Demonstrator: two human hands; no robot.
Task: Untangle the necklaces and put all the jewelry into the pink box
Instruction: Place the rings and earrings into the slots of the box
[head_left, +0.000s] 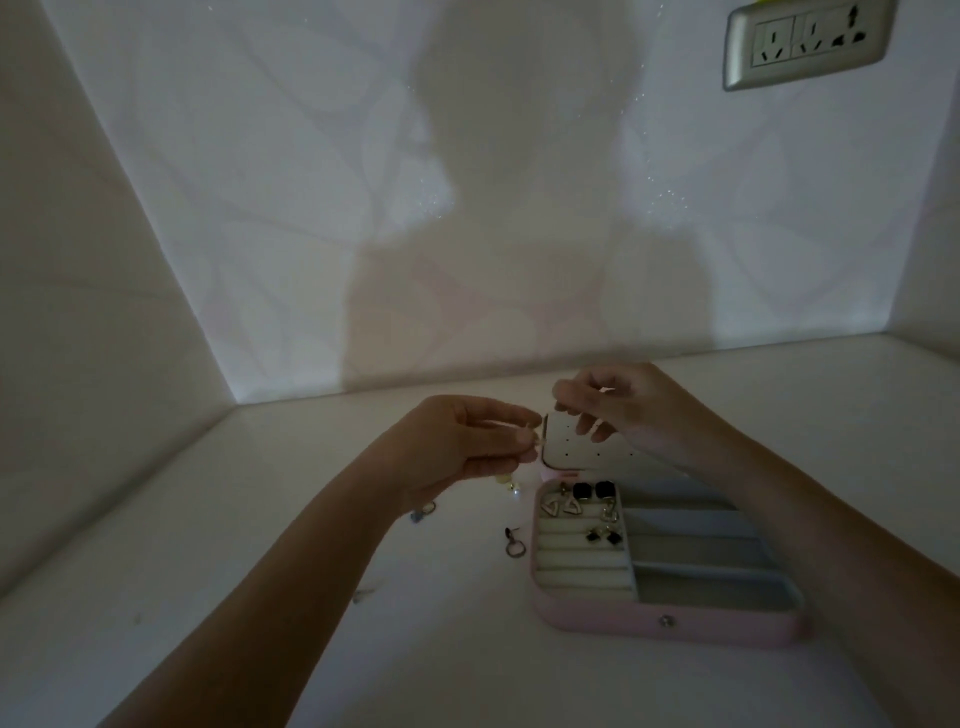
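A soft pink, round-cornered jewellery box (670, 621) lies open on the white tabletop (415, 649), its lid stood upright at the far side with a white panel pricked with small holes (566, 447) facing the person.

The left hand (467, 441) is raised just to the left of that panel. Its thumb and fingertips are closed together on a small pale piece of jewellery (531, 440), which lies nearly against the panel's left edge. The light is too dim to tell whether this is a chain end or an earring. A few pale beads (506, 483) show below the hand, just off the box's far-left corner – hanging from the piece or lying on the table, I cannot tell.

The right hand (623, 405) is above the panel's top edge with its fingers curled and the tips drawn near each other. Whether they pinch a fine strand cannot be made out.

In the box's far-left compartment sit white triangular earrings (561, 506) and black square earrings (593, 489). A dark ring-shaped earring (514, 544) is still on the table just left of the box, so the task looks only partly done.

The held piece lies left of the panel and beyond the open compartments. The left hand is therefore the nearer one – a short carry to the right, or back toward the person, would likely bring it home.
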